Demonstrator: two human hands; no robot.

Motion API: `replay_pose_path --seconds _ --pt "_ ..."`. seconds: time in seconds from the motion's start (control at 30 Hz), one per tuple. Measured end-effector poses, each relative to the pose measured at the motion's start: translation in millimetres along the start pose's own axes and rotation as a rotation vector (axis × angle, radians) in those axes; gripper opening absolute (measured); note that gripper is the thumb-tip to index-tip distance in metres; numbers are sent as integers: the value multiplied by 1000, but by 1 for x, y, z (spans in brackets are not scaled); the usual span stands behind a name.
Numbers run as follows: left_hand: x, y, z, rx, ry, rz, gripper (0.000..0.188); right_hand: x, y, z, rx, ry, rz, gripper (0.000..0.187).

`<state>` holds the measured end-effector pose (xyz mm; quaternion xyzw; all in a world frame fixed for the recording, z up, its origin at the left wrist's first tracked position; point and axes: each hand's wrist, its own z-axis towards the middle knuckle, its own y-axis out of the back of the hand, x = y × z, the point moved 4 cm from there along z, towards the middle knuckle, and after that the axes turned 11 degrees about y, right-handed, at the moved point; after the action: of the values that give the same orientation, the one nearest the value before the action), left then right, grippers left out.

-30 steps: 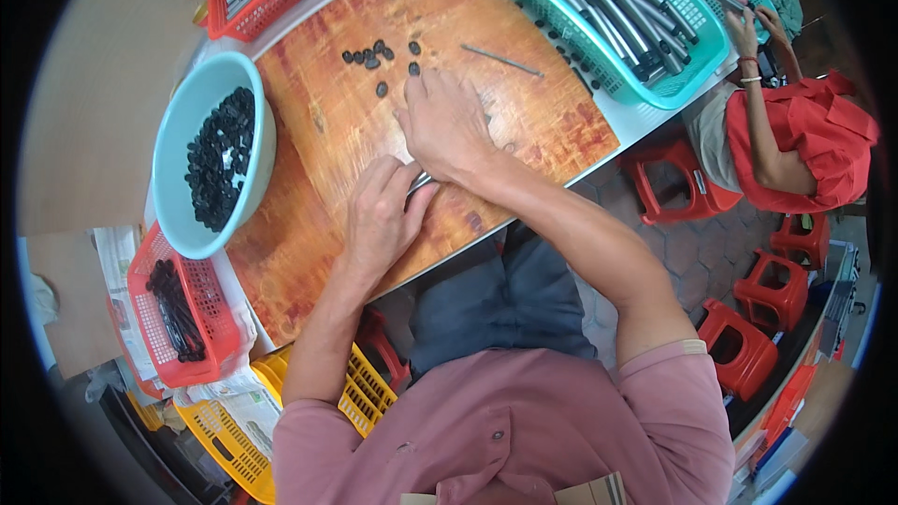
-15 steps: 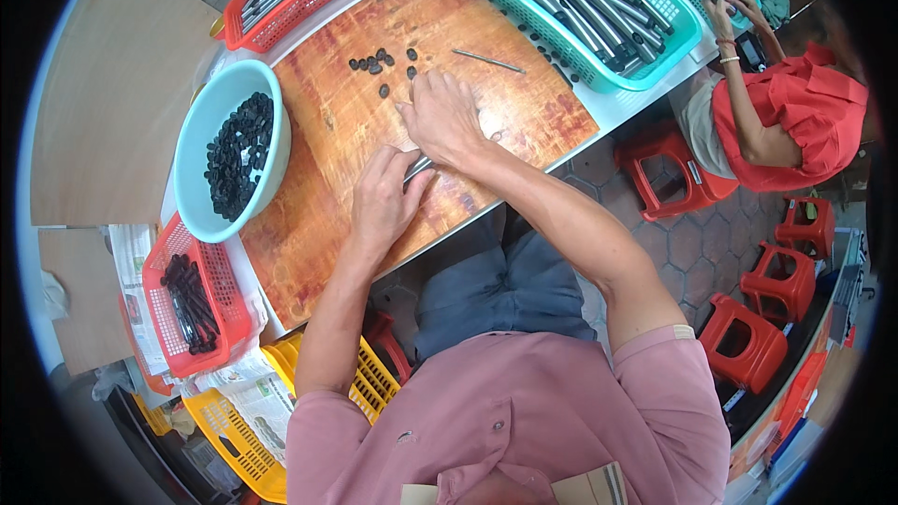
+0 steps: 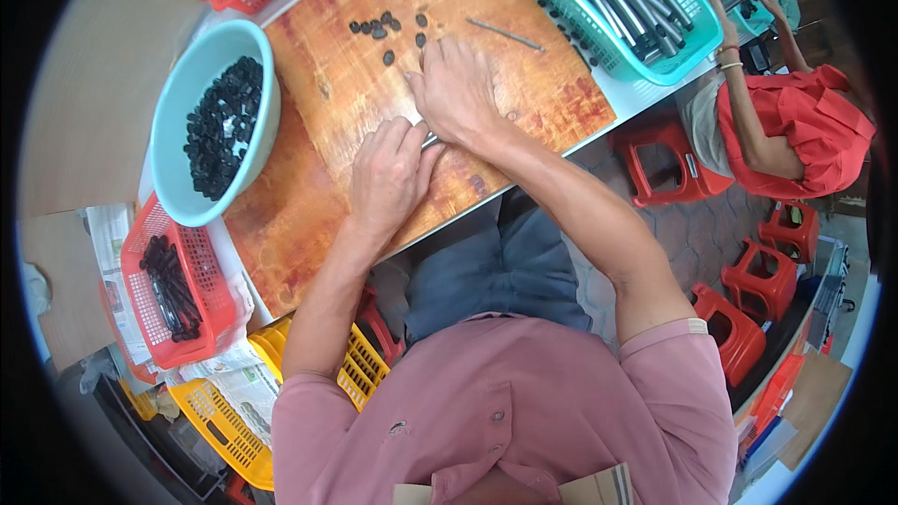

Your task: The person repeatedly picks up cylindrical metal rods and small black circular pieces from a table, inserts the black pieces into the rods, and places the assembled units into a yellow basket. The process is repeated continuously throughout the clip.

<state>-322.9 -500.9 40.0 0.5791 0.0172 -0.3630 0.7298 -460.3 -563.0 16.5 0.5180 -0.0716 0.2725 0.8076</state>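
Observation:
My left hand [image 3: 386, 168] is closed around a slim silver metal tube [image 3: 430, 140], near the front of a stained wooden board [image 3: 309, 178]. My right hand [image 3: 456, 89] lies palm down just beyond, fingers reaching forward over the board and thumb apart. The tube's far end runs toward the right wrist and is hidden there. Past the right fingertips sit several small black oval caps [image 3: 379, 33], a few of them loose close to the hand. A thin metal rod [image 3: 505, 35] lies on the board to the right.
At left stand a pale blue bowl [image 3: 271, 122] of black caps and a red basket [image 3: 220, 295] of dark parts. A teal basket [image 3: 687, 70] of metal tubes and another red basket [image 3: 253, 0] are at the back. A person in red [image 3: 790, 126] works at right, near red stools [image 3: 669, 192].
The view has shifted, so the table's far side sits higher in the picture. Both hands stay close together at the tube, the left still gripping it. The person at right has moved their hands.

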Motion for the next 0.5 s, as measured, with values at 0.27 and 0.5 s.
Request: replay_pose_path --seconds 0.27,0.5 --pt "22 6 14 -40 0 -61 29 1 -9 21 24 -71 26 39" --pt "31 3 13 18 21 -25 27 6 -14 19 55 -42 23 37"
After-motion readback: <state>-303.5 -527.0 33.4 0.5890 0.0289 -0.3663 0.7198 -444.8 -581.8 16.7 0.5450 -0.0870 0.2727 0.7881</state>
